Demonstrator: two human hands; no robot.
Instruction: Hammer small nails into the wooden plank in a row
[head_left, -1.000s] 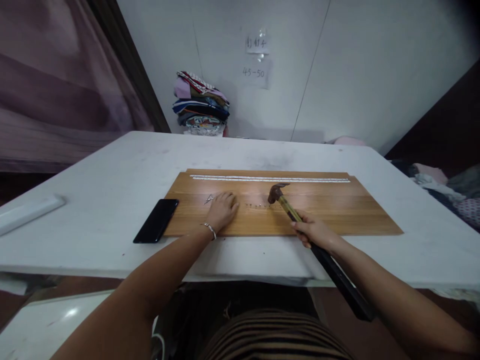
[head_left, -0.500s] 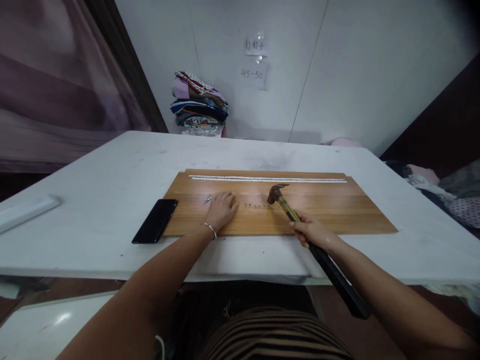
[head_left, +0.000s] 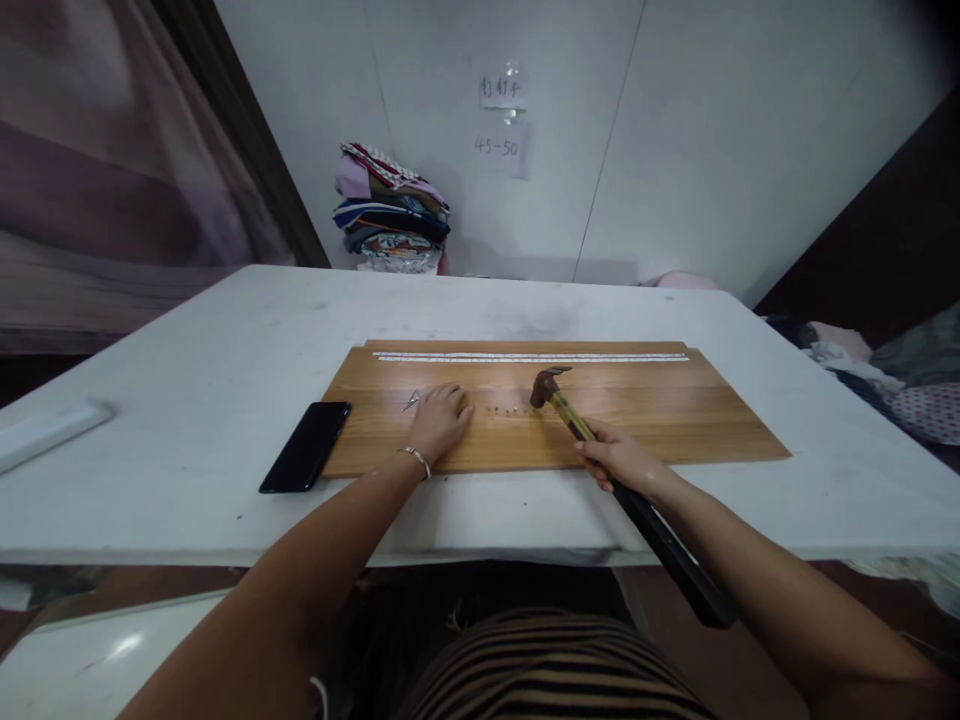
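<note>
My right hand (head_left: 611,455) is wrapped round the handle of a claw hammer (head_left: 568,412), partway up its length. The hammer's head is over the middle of a wooden board (head_left: 675,420), close to a short row of small nails (head_left: 506,410) standing in the wood. My left hand (head_left: 440,425) lies flat on the board to the left of that row, fingers stretched out. Beside its fingertips lie several loose nails (head_left: 411,400). What is under the left palm is hidden.
A black phone (head_left: 306,447) overlaps the board's left end. Two white strips with markings (head_left: 525,357) run along the board's far side. The board lies on a white table (head_left: 187,400). Folded clothes (head_left: 394,210) are stacked at the back, and a white object (head_left: 52,435) lies far left.
The whole view has shifted slightly, moving the board and wall papers a little left. Both hands keep nearly the same places, and the hammer remains over the nails.
</note>
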